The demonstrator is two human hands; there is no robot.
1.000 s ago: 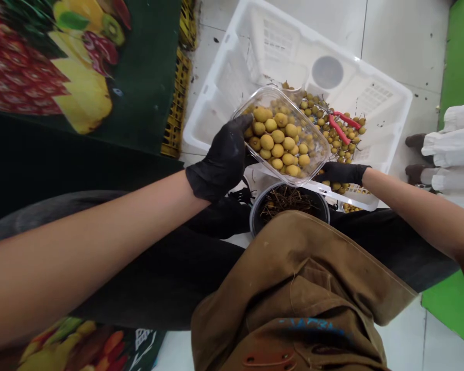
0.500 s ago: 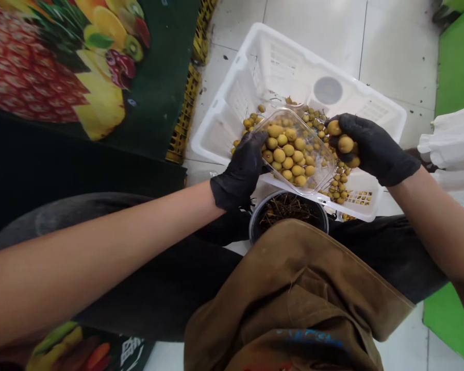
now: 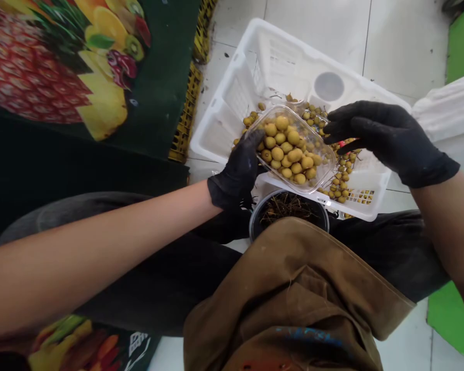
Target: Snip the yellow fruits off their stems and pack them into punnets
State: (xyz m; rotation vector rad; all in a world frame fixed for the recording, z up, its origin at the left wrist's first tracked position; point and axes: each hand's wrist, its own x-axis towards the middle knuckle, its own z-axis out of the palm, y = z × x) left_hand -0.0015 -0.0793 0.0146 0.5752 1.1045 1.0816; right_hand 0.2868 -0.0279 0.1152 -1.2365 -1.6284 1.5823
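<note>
My left hand [image 3: 240, 167], in a black glove, grips the left end of a clear plastic punnet [image 3: 327, 172]. Inside the punnet lies a heap of round yellow-brown longans [image 3: 286, 147], with bare plastic showing at its right end. To the right of the punnet hovers my right hand [image 3: 386, 136], also black-gloved, its fingers stretched out and holding nothing. Beneath both hands stands a white plastic crate [image 3: 224, 108], where more longans on their stems [image 3: 344, 175] lie along the near side.
Between my knees is a round bucket [image 3: 257, 226] full of brown twigs [image 3: 288, 208]. A dark green fruit-print sheet [image 3: 158, 67] and a yellow crate [image 3: 185, 113] stand at the left. White cloth or plastic [image 3: 450, 111] hangs at the right above tiled floor.
My right hand has let go of its several longans, which have joined the heap in the punnet. It has opened and moved right. My left hand keeps its hold.
</note>
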